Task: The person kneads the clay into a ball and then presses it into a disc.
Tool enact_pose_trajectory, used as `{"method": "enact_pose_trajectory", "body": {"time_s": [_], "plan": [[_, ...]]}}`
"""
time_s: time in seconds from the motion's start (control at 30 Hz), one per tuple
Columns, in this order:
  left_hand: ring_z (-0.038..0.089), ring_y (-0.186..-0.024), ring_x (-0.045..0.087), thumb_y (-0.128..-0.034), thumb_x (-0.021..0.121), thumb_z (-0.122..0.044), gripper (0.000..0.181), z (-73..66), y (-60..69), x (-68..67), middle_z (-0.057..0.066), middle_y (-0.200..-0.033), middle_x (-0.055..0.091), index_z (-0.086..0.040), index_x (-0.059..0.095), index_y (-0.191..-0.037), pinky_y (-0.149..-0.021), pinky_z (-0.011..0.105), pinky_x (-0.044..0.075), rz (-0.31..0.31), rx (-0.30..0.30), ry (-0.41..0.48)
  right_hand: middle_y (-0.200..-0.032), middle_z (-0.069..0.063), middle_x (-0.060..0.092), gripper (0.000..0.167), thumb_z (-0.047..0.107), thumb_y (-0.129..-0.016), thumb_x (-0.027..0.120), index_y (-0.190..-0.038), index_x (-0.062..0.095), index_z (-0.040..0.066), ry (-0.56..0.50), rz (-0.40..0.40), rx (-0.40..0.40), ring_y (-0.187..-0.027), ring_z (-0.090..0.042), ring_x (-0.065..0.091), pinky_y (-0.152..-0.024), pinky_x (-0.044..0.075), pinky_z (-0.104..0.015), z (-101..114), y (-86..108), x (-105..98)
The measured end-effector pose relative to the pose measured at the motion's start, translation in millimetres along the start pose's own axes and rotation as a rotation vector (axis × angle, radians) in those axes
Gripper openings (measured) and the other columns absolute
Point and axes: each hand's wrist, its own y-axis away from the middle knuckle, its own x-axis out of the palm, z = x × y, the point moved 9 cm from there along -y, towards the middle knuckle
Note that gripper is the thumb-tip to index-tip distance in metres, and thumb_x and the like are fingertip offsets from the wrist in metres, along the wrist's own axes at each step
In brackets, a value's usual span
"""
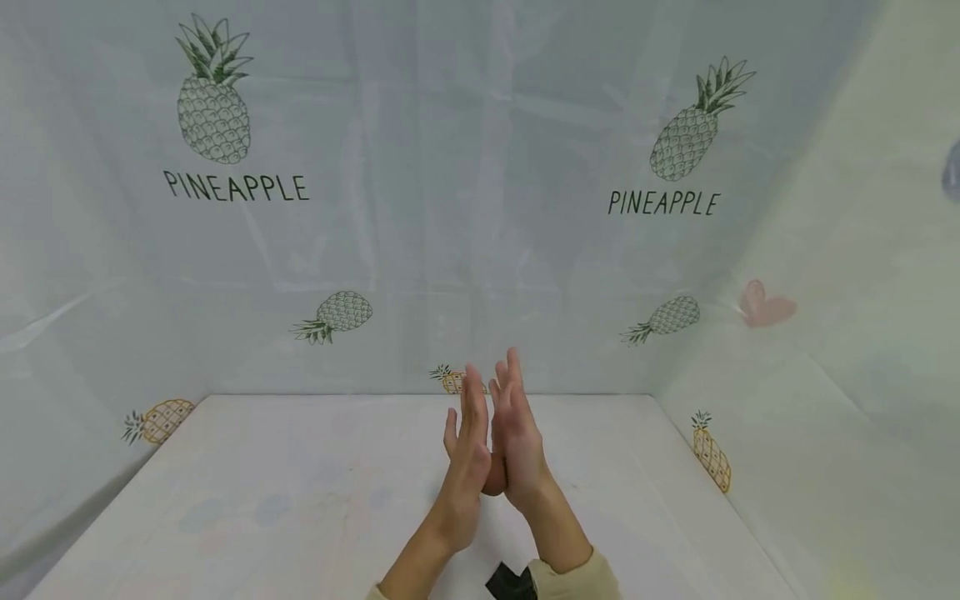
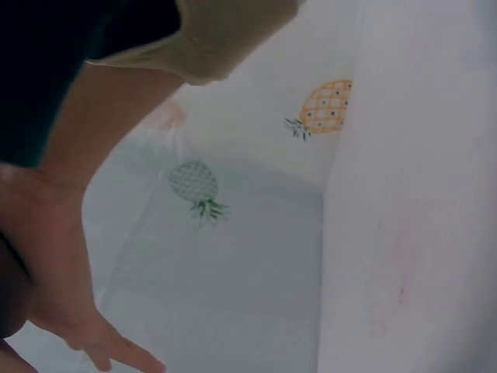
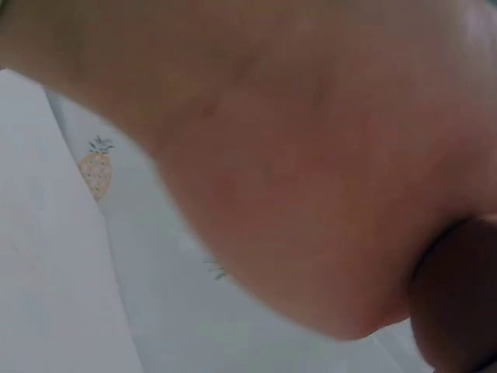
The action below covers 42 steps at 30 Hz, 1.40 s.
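A brown rounded lump (image 1: pixel 494 477) sits between my two palms, partly hidden by them; its material I cannot tell. My left hand (image 1: pixel 467 467) presses it from the left with fingers straight and pointing up. From the other side my right hand (image 1: pixel 521 442) presses against it, also with straight fingers. Both hands are raised over the white tabletop. At the left edge of the left wrist view the lump (image 2: pixel 11 295) shows dark beside the right hand (image 2: pixel 54 264). In the right wrist view, the lump (image 3: pixel 458 299) touches a palm close to the camera.
A white tabletop (image 1: pixel 285 517) with faint coloured marks lies beneath the hands. Pale sheets printed with pineapples (image 1: pixel 213 117) hang behind it and along both sides. A black strap or device (image 1: pixel 513 582) shows by the right sleeve (image 1: pixel 573 577).
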Motion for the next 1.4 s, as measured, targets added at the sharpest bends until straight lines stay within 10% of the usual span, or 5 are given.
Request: {"method": "enact_pose_trajectory", "body": {"time_s": [0.2,0.53,1.0,1.4], "plan": [[0.025,-0.162,-0.023,-0.1138,0.004,-0.043,0.064,-6.7,-3.7,-18.3,-0.002,-0.177,-0.023,-0.018,-0.015,-0.169,-0.114,0.066,-0.025,-0.036,0.009,-0.004,-0.177,0.007,-0.016,0.064,0.062,-0.113,0.013,-0.167,-0.015,0.045,0.003,0.08,0.09,-0.163,-0.024,-0.017,-0.127,-0.01,-0.064,-23,-1.6,20],[0.011,-0.161,-0.024,-0.1116,0.006,-0.051,0.064,24.9,-6.3,-51.8,-0.014,-0.174,-0.025,-0.032,-0.017,-0.168,-0.117,0.065,-0.026,-0.139,-0.143,-0.006,-0.178,0.005,-0.01,0.062,0.06,-0.113,0.012,-0.169,-0.009,0.042,0.072,0.088,0.097,-0.164,-0.034,-0.011,-0.123,-0.01,-0.073,-24,7.3,38],[0.01,-0.162,-0.021,-0.1141,0.014,-0.038,0.063,21.7,-3.4,-17.3,-0.014,-0.176,-0.023,-0.026,-0.014,-0.169,-0.119,0.063,-0.021,-0.057,-0.132,0.012,-0.177,0.009,-0.013,0.061,0.056,-0.113,0.011,-0.169,-0.01,0.042,0.007,-0.019,-0.042,-0.164,-0.026,-0.013,-0.122,-0.014,-0.071,2,5.5,13],[0.012,-0.161,-0.021,-0.1169,0.017,-0.039,0.061,28.4,-4.3,-18.1,-0.018,-0.174,-0.024,-0.036,-0.017,-0.167,-0.124,0.07,-0.011,-0.072,-0.236,0.024,-0.177,0.008,-0.006,0.061,0.056,-0.114,0.012,-0.171,-0.002,0.038,0.053,-0.164,-0.083,-0.164,-0.023,-0.012,-0.126,-0.01,-0.065,-10,1.2,3]]}}
